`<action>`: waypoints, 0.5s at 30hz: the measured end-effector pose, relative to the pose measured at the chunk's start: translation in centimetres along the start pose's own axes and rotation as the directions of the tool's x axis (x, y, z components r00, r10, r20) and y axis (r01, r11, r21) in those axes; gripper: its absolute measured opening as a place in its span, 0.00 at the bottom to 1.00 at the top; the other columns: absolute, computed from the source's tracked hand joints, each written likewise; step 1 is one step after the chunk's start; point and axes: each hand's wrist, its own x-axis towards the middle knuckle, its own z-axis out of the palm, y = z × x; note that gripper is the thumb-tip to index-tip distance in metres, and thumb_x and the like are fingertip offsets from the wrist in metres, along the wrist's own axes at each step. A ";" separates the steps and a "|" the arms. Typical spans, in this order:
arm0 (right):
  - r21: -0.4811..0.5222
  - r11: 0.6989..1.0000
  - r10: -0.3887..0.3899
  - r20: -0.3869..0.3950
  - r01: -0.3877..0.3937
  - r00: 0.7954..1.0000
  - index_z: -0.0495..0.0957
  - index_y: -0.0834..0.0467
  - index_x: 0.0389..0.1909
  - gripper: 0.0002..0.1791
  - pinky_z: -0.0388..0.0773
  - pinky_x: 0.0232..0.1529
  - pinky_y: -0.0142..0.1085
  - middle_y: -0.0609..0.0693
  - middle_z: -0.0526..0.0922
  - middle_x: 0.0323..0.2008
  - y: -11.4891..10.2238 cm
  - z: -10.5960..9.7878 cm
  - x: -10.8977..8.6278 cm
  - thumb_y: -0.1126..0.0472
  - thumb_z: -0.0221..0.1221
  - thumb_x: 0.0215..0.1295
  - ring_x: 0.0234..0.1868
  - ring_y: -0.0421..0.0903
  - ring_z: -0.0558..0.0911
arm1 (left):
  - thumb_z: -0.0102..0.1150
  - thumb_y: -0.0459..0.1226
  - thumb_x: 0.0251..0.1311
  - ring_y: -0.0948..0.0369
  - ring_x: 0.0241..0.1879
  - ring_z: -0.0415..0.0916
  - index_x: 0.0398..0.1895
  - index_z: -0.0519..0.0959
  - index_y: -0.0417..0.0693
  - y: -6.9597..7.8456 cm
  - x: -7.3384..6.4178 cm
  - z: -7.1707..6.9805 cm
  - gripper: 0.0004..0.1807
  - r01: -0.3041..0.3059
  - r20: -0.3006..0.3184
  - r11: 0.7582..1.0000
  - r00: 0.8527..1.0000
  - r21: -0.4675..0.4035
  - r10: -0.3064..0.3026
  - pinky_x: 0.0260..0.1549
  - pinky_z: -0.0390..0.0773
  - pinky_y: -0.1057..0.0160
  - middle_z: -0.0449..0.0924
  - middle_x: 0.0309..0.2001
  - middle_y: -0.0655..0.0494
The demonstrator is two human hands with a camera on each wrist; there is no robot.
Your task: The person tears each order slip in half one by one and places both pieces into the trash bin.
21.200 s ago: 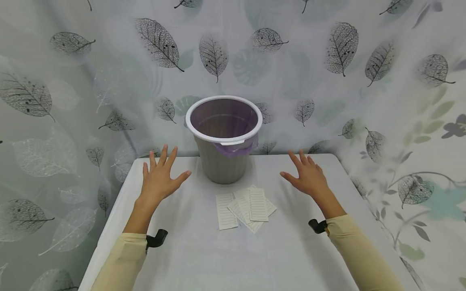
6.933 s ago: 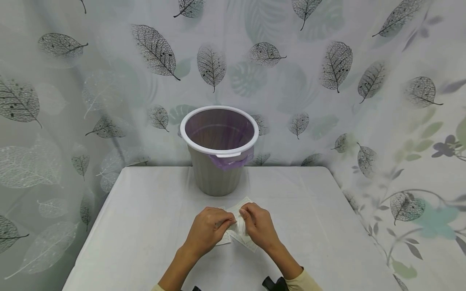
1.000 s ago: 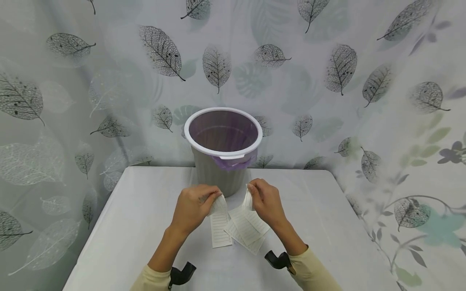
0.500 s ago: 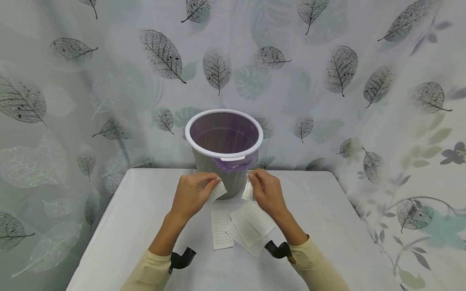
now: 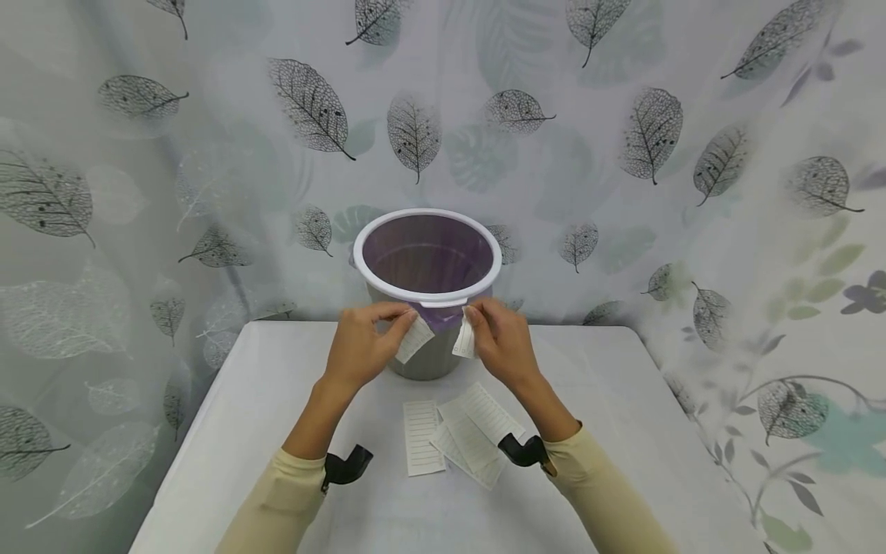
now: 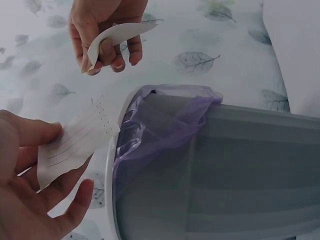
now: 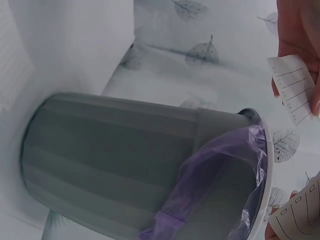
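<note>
In the head view my left hand (image 5: 363,346) pinches a short piece of lined paper (image 5: 414,340) between thumb and fingers. My right hand (image 5: 508,342) pinches another short piece of lined paper (image 5: 464,338). Both pieces hang in front of the grey bin (image 5: 422,365), just under its white rim (image 5: 429,298), apart from each other. In the left wrist view, printed lines and small boxes show on the left piece (image 6: 75,142); the right piece (image 6: 120,34) curves in the fingers. Purple liner (image 6: 150,137) folds over the rim. On the table lie several lined paper sheets (image 5: 477,431).
One lined sheet (image 5: 424,438) lies slightly left of the overlapping ones. The bin stands at the back of the white-covered table (image 5: 291,385), close to a leaf-patterned curtain (image 5: 540,169). A black camera mount (image 5: 349,465) sits on the left wrist, another (image 5: 522,450) on the right.
Earlier both hands were spread empty, then came together over the papers. Over the last second they rise from the sheets towards the bin rim, each carrying a paper piece.
</note>
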 end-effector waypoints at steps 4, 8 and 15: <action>0.034 0.999 0.020 0.012 -0.020 1.000 0.82 0.64 0.35 0.06 0.75 0.30 0.41 0.53 0.84 0.30 0.0 0.0 1.4 0.66 0.60 0.74 0.27 0.47 0.77 | 0.69 0.32 0.66 0.57 0.37 0.87 0.41 0.90 0.37 0.0 1.2 -0.2 0.06 0.027 -0.001 0.999 1.000 -0.028 -0.027 0.38 0.84 0.50 0.90 0.36 0.52; 0.073 0.997 0.030 0.002 -0.031 1.000 0.83 0.63 0.35 0.07 0.77 0.35 0.42 0.54 0.86 0.33 0.1 0.1 2.8 0.67 0.60 0.75 0.33 0.48 0.81 | 0.69 0.32 0.67 0.57 0.37 0.87 0.40 0.90 0.36 0.0 2.6 -0.4 0.07 0.037 -0.003 0.998 0.999 -0.055 -0.037 0.38 0.84 0.53 0.90 0.36 0.51; 0.068 0.998 -0.004 0.001 0.004 1.000 0.83 0.63 0.35 0.08 0.79 0.40 0.44 0.53 0.87 0.34 0.1 0.3 4.9 0.65 0.60 0.75 0.36 0.49 0.84 | 0.68 0.32 0.67 0.57 0.35 0.87 0.39 0.90 0.37 -0.3 4.7 -0.6 0.06 0.053 -0.033 0.997 0.998 -0.057 -0.055 0.37 0.84 0.56 0.90 0.36 0.51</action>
